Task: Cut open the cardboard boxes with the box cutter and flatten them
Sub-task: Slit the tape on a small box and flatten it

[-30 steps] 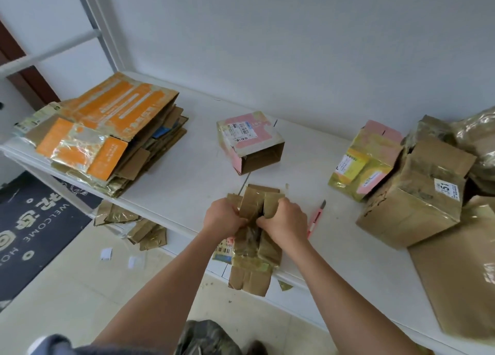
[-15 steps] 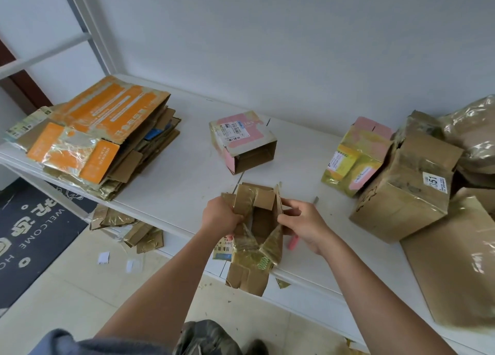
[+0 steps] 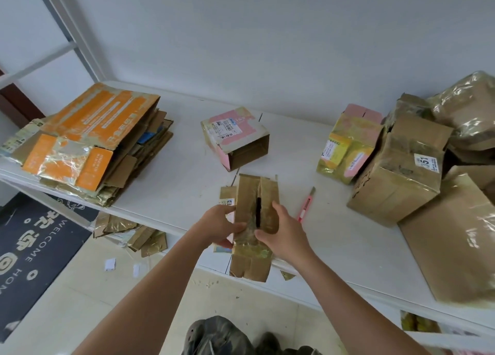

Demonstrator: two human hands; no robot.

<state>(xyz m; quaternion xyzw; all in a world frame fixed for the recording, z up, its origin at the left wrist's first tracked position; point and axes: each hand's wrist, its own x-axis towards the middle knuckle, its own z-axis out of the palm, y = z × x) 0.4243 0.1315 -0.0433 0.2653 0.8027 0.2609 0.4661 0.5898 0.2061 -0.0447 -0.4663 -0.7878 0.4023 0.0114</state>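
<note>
Carton (image 3: pixel 251 220) at shelf (image 3: pixel 187 183) front edge, pulled open half a second back, now pressed nearly flat. Left hand (image 3: pixel 219 224) and right hand (image 3: pixel 278 232) grip its sides, fingers curled. Box cutter (image 3: pixel 305 207) idle alongside. Likely next: stacking on flattened pile (image 3: pixel 91 143).

Hands: left hand (image 3: pixel 217 227) and right hand (image 3: pixel 284 234) hold a flattened box (image 3: pixel 253 220), centre frame.
Cutter: box cutter (image 3: pixel 305 206) lies just right, on the worktop (image 3: pixel 187 183).

bare forearms (image 3: pixel 150 287); camouflage-patterned trousers (image 3: pixel 214 336) below.
</note>
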